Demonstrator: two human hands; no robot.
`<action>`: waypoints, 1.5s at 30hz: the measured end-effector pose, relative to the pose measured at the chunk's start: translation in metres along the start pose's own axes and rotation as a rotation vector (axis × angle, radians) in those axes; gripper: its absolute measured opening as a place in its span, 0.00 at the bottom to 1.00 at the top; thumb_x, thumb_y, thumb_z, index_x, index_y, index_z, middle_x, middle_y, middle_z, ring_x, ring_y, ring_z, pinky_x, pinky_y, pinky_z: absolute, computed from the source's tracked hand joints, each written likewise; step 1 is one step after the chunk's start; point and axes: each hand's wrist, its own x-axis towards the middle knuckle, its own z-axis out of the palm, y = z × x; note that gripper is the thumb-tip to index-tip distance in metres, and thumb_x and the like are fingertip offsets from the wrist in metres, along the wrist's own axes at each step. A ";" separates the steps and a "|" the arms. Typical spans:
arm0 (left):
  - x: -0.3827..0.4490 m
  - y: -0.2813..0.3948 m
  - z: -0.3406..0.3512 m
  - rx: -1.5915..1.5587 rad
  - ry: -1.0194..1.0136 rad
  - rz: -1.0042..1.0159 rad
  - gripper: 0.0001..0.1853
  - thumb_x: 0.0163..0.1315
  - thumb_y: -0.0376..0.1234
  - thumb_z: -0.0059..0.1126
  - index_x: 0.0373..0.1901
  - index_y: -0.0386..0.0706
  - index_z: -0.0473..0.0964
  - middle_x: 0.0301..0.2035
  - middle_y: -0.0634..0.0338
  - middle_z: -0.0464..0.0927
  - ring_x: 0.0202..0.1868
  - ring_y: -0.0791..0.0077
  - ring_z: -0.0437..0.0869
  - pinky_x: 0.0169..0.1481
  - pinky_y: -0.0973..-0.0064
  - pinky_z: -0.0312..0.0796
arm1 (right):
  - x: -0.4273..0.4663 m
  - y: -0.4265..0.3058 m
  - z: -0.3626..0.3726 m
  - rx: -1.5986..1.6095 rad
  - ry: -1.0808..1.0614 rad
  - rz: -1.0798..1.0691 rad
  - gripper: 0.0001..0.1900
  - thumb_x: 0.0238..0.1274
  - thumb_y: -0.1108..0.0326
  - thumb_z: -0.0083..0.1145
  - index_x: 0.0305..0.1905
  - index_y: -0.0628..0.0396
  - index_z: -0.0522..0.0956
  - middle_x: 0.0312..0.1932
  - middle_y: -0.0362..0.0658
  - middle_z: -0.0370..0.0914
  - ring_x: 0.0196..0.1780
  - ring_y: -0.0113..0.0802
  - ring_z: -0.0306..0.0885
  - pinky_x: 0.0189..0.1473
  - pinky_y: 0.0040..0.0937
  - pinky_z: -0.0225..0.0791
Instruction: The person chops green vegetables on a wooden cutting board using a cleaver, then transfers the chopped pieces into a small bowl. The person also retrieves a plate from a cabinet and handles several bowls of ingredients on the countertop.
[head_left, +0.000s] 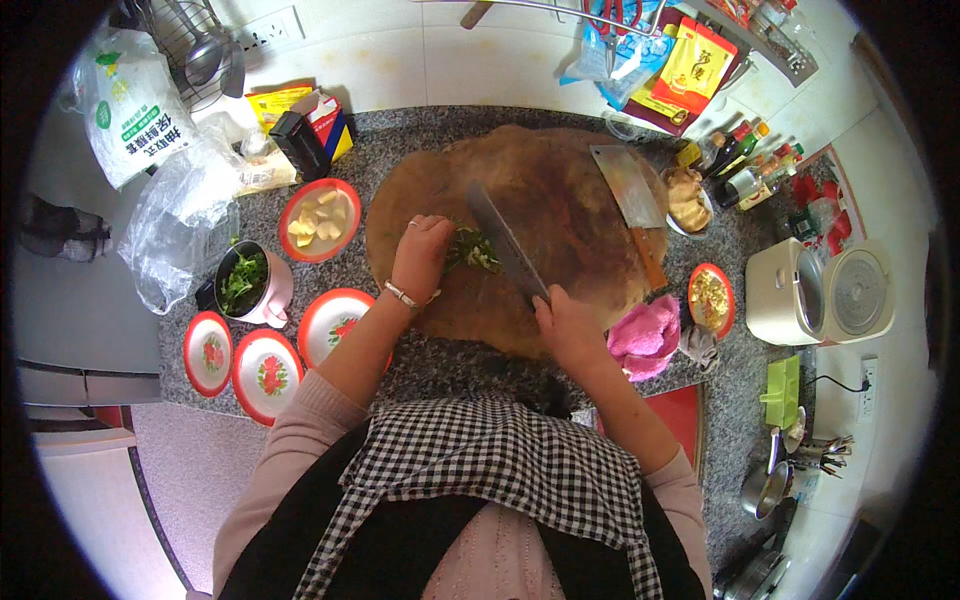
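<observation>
My right hand (566, 330) grips the handle of a kitchen cleaver (506, 240), its blade slanting up and to the left over a large round wooden chopping board (540, 292). Under the fingers of my left hand (422, 256) lies a small bunch of chopped green herbs (472, 250); cut bits spread towards the blade. The fingertips on that side are partly hidden. A second cleaver (626, 187) with a wooden handle rests on the board's right side. Left of the board, a pink pot (271, 289) holds leafy greens (245, 281).
Red-rimmed plates (270, 375) stand at the front left, with a plate of pale chunks (321, 220) behind. At right are a pink cloth (645, 337), a plate of chopped pieces (710, 300), sauce bottles (750, 165) and a rice cooker (780, 292). A hanging rack (555, 9) overhangs the back.
</observation>
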 end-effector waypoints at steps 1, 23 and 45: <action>-0.001 -0.004 0.003 0.047 -0.038 0.007 0.10 0.52 0.22 0.54 0.36 0.40 0.75 0.38 0.52 0.78 0.40 0.52 0.77 0.49 0.62 0.69 | 0.000 -0.001 -0.001 -0.005 -0.019 0.011 0.13 0.68 0.57 0.47 0.37 0.58 0.68 0.28 0.61 0.77 0.34 0.63 0.76 0.36 0.58 0.68; -0.028 0.011 -0.008 0.094 -0.105 0.089 0.09 0.53 0.24 0.52 0.36 0.39 0.76 0.38 0.51 0.76 0.44 0.50 0.75 0.50 0.62 0.70 | 0.033 -0.019 0.007 -0.024 -0.139 -0.019 0.13 0.69 0.59 0.45 0.39 0.58 0.71 0.31 0.59 0.79 0.36 0.58 0.79 0.37 0.51 0.74; -0.040 0.012 -0.031 0.081 -0.223 0.085 0.18 0.52 0.30 0.64 0.47 0.41 0.76 0.47 0.54 0.77 0.46 0.54 0.75 0.52 0.62 0.70 | 0.031 -0.023 0.013 0.010 -0.182 0.032 0.15 0.69 0.57 0.46 0.39 0.60 0.71 0.31 0.61 0.78 0.38 0.62 0.78 0.40 0.56 0.71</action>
